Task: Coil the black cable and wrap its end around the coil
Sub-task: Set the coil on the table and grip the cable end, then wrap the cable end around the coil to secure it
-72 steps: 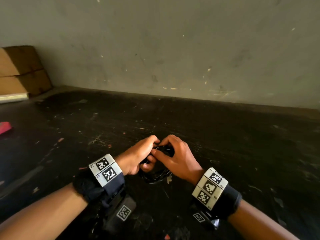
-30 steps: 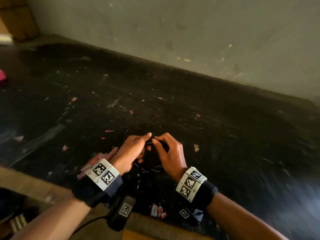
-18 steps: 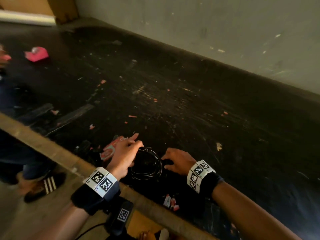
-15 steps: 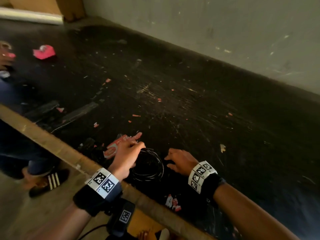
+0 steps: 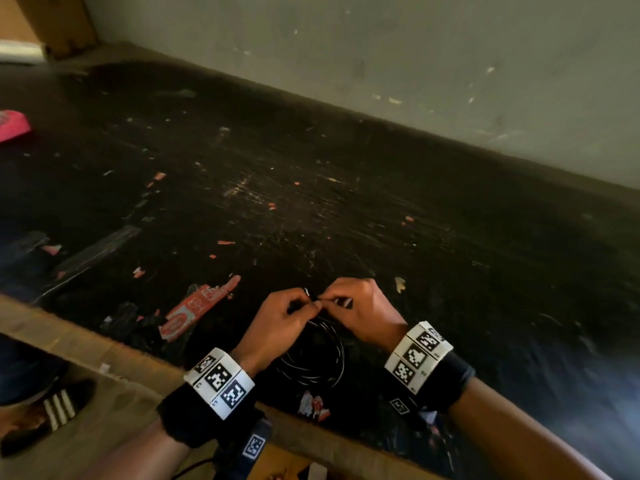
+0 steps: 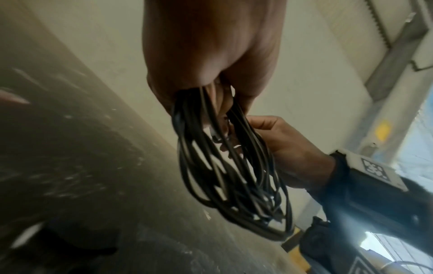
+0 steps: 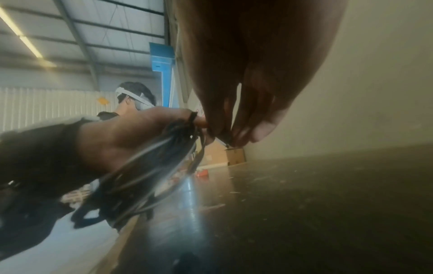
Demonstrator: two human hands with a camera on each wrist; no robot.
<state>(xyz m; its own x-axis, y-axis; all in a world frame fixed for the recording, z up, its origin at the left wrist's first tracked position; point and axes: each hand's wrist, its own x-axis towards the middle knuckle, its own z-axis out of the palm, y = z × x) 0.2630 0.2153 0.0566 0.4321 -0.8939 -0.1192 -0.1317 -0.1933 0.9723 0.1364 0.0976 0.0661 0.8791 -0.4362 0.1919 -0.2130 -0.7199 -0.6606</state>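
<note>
The black cable (image 5: 320, 358) is wound into a loose coil that hangs between my hands just above the dark table (image 5: 346, 202). My left hand (image 5: 304, 306) grips the top of the coil, and in the left wrist view the loops (image 6: 225, 166) dangle from its curled fingers (image 6: 201, 74). My right hand (image 5: 329, 301) meets it from the right and pinches the cable at the coil's top. The right wrist view shows my right fingertips (image 7: 236, 135) pressed together beside the left hand (image 7: 131, 140) and the coil (image 7: 150, 176). The cable's end is hidden between the fingers.
A torn red wrapper (image 5: 197, 306) lies left of my hands, with paper scraps (image 5: 313, 407) near the table's wooden front edge (image 5: 104, 351). A pink object (image 5: 14, 128) sits far left. The grey wall (image 5: 415, 64) runs behind the table. Another person's striped shoe (image 5: 52, 410) stands on the floor.
The coil lay on the table under my left hand while my right hand rested flat beside it. Now both hands have lifted it and pinch its top.
</note>
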